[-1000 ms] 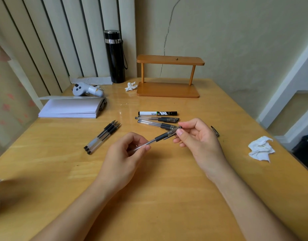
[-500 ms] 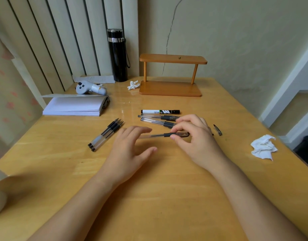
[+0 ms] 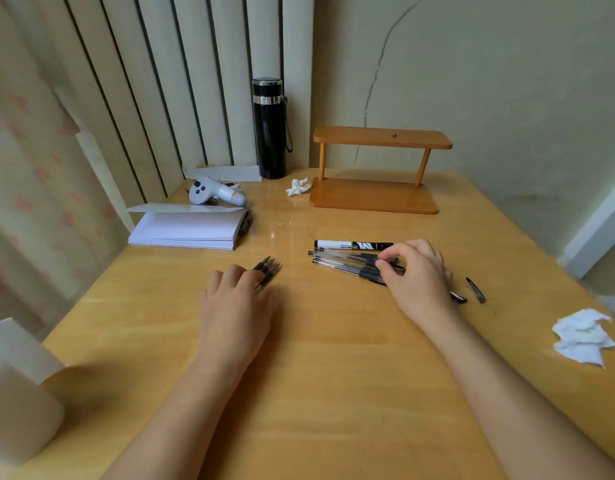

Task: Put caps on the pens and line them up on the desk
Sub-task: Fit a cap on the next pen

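black flask (image 3: pixel 269 128), white tissue (image 3: pixel 582 337) — yellow-brown desk (image 3: pixel 334 358)

— At the back?
— Tall black cylindrical flask with a silver band (image 3: pixel 269 128), upright before pale vertical blinds (image 3: pixel 181 81). Just right of it, a small crumpled white tissue (image 3: pixel 298 187) beside a two-tier orange-brown wooden stand (image 3: pixel 375 168).
— Further left?
— White plastic handheld controller (image 3: pixel 216 195), lying just behind a thick stack of white paper sheets (image 3: pixel 188 226).
— Elsewhere?
— Larger crumpled white tissue (image 3: pixel 583 337) at the right edge; blurred beige roll (image 3: pixel 18 393) at near left.
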